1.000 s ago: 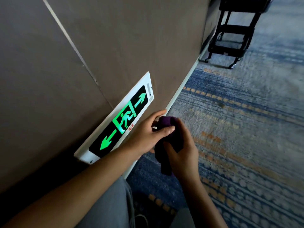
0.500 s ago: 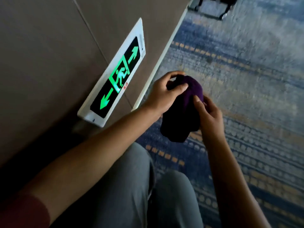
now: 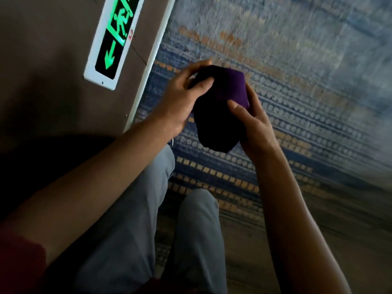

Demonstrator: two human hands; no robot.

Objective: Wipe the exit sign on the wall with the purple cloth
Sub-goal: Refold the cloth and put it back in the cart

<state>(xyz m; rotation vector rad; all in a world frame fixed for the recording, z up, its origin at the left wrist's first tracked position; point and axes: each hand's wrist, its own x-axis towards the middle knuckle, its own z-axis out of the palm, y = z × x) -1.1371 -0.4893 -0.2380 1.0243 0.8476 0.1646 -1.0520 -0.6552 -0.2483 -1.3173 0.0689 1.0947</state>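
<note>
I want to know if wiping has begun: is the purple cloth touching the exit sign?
Apart. The head view shows the purple cloth held in both hands over the carpet, with bare wall and the white baseboard between it and the exit sign.

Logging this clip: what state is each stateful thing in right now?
Bunched purple cloth: held off the wall, between both hands.
White-framed green exit sign: lit, mounted low on the wall, untouched.
Left hand: grips the cloth's upper edge.
Right hand: grips the cloth's right side.
</note>
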